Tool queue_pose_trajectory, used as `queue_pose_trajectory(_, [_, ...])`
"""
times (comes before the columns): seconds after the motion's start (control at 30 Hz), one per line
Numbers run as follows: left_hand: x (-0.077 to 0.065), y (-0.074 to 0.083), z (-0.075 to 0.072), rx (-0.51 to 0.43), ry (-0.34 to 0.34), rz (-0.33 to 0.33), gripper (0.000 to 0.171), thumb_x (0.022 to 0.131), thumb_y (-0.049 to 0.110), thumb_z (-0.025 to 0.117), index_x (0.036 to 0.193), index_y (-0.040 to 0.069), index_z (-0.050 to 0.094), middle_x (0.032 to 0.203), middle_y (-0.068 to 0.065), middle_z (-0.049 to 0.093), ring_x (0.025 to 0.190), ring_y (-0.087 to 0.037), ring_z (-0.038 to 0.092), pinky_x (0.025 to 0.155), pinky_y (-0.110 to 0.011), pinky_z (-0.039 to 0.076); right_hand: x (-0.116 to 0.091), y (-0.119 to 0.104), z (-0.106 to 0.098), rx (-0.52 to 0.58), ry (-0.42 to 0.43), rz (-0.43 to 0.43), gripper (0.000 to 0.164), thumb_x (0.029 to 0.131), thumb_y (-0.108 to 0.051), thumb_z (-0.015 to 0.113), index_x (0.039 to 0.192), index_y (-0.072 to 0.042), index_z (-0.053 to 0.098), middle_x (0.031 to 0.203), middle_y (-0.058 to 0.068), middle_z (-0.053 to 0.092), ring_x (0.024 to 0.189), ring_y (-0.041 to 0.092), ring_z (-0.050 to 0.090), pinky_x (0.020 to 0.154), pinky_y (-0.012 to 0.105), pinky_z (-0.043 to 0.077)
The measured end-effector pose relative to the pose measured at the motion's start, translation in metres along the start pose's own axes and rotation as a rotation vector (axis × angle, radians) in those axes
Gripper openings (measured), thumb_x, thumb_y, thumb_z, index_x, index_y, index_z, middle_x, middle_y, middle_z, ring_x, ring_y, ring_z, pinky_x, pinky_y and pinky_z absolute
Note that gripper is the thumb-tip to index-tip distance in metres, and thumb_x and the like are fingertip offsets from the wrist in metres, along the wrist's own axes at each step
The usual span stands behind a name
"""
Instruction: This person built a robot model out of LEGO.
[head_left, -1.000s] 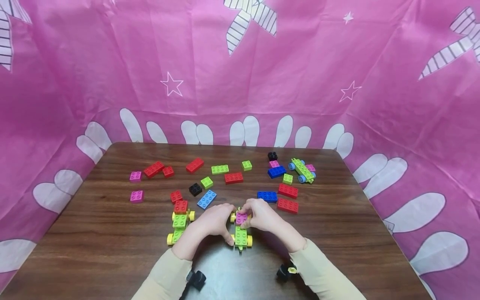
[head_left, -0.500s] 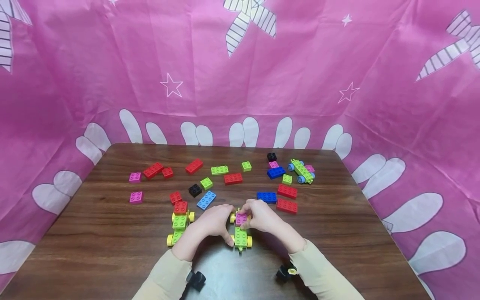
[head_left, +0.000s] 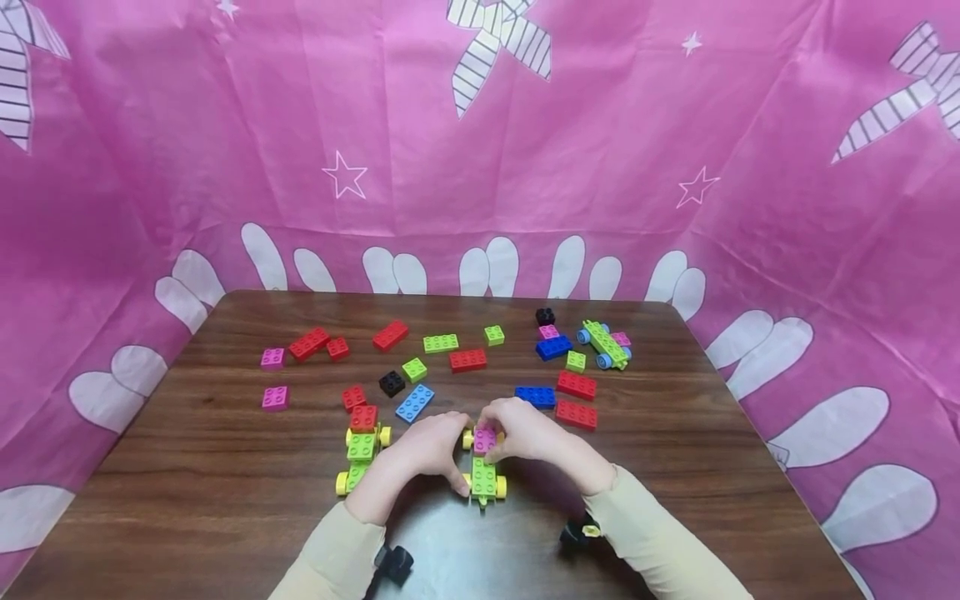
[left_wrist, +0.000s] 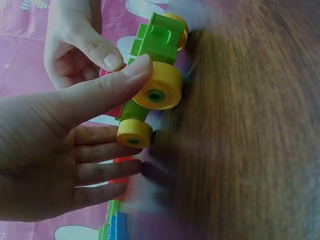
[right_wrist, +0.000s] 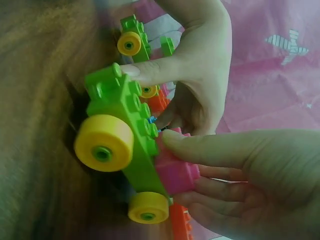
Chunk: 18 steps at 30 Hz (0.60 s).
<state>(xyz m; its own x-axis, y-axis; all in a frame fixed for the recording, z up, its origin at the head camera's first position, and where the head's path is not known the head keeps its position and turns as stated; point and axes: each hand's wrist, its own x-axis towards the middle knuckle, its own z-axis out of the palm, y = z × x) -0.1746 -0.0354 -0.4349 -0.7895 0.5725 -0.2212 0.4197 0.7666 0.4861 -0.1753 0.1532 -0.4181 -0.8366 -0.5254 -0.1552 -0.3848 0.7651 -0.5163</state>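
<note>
A green toy car base [head_left: 483, 482] with yellow wheels stands on the table before me. On one end of it sits a pink brick [right_wrist: 175, 172], seen from the side in the right wrist view. My right hand [head_left: 519, 429] pinches that brick between thumb and fingers. My left hand [head_left: 431, 446] holds the car base from the left. In the left wrist view its thumb lies against the near yellow wheel [left_wrist: 159, 86], with fingers by the other wheel [left_wrist: 134, 133]. Left of my hands, partly behind the forearm, stands another yellow-wheeled car with a green brick [head_left: 361, 447] and a red brick [head_left: 364, 417].
Loose bricks lie farther back on the wooden table [head_left: 187, 467], among them a light blue one [head_left: 415, 403], a black one [head_left: 392, 383], and two red ones at right, one nearer [head_left: 576, 414]. A blue-wheeled green car base [head_left: 606, 344] lies at the back right.
The hands, pink brick and car base keep nearly the same pose. The whole head view has shifted very slightly.
</note>
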Motion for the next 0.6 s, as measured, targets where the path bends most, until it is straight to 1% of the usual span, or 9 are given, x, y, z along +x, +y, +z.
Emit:
queue_pose_trajectory(0.17, [0.000, -0.001, 0.000, -0.005, 0.002, 0.003, 0.086, 0.054, 0.041, 0.095, 0.124, 0.006, 0.059, 0.122, -0.008, 0.064, 0.113, -0.026, 0.061, 0.098, -0.044, 0.050, 0.004, -0.001, -0.011, 0.005, -0.087, -0.009, 0.036, 0.073, -0.025, 0.087, 0.103, -0.013, 0.071, 0.090, -0.005, 0.068, 0.082, 0.011, 0.058, 0.070, 0.024, 0.052])
queue_pose_trajectory(0.27, [0.000, -0.002, 0.000, -0.008, -0.003, 0.010, 0.087, 0.055, 0.042, 0.095, 0.124, 0.006, 0.058, 0.121, -0.008, 0.065, 0.112, -0.025, 0.061, 0.098, -0.044, 0.050, 0.007, -0.002, -0.021, 0.035, -0.111, -0.029, 0.038, 0.077, -0.029, 0.084, 0.107, -0.011, 0.070, 0.096, -0.001, 0.070, 0.086, 0.014, 0.062, 0.073, 0.026, 0.055])
queue_pose_trajectory(0.4, [0.000, -0.002, -0.001, 0.002, 0.000, 0.027, 0.089, 0.055, 0.044, 0.095, 0.126, 0.006, 0.058, 0.122, -0.008, 0.064, 0.113, -0.025, 0.060, 0.098, -0.045, 0.049, 0.015, 0.001, -0.033, 0.057, -0.080, -0.076, 0.039, 0.082, -0.031, 0.079, 0.111, -0.007, 0.069, 0.105, 0.006, 0.072, 0.093, 0.019, 0.066, 0.081, 0.033, 0.057])
queue_pose_trajectory(0.53, [-0.001, -0.002, -0.001, 0.009, 0.004, 0.032, 0.090, 0.055, 0.044, 0.094, 0.128, 0.006, 0.058, 0.126, -0.009, 0.063, 0.116, -0.027, 0.060, 0.099, -0.046, 0.049, 0.033, 0.006, -0.043, 0.022, -0.009, -0.122, 0.036, 0.085, -0.026, 0.077, 0.111, -0.004, 0.069, 0.107, 0.009, 0.072, 0.097, 0.021, 0.067, 0.086, 0.037, 0.057])
queue_pose_trajectory(0.6, [-0.001, -0.002, -0.001, 0.011, 0.002, 0.032, 0.090, 0.055, 0.044, 0.094, 0.128, 0.006, 0.058, 0.127, -0.010, 0.063, 0.116, -0.028, 0.059, 0.099, -0.046, 0.049, 0.044, 0.008, -0.047, 0.000, 0.032, -0.141, 0.033, 0.086, -0.023, 0.076, 0.111, -0.003, 0.069, 0.106, 0.010, 0.073, 0.097, 0.020, 0.068, 0.087, 0.036, 0.057])
